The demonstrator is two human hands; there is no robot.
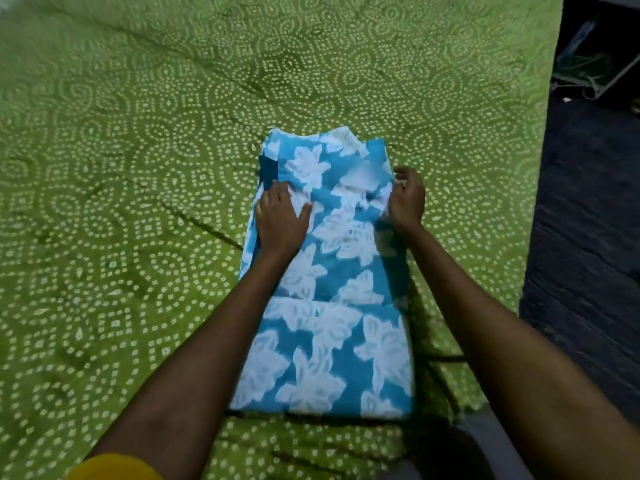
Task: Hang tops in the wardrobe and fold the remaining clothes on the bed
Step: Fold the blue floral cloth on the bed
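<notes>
A blue garment (332,282) with large white flowers lies flat on the bed (138,168), folded into a long narrow strip. Its long axis runs away from the person, from a straight near edge close to the bed's front border up to a far end that tapers slightly and looks a little ragged, with a white patch at its top edge. A darker blue fold shows along its far left side. The strip sits toward the right half of the bed, its right edge near the bed's right border.

The left hand (280,216) lies palm down on the garment's far left part, fingers straight and spread, thumb pointing inward across the cloth; that grip is apart, pressing flat. The right hand (407,199) is at the garment's far right edge, fingers curled with the thumb side up. Its grip looks clamped on the edge of the cloth, which bunches slightly toward it, though blur makes the exact pinch hard to read. Both forearms reach over the strip's near half, and a yellow sleeve (114,467) shows at the bottom left.

The bed is covered with a green sheet printed in rings of white dots, creased in several diagonal lines. To the right lies a dark floor (588,237), and in the far right corner stands something dim with tangled cords (588,67) that cannot be made out. A grey shape (491,448) sits at the near right bed corner.
</notes>
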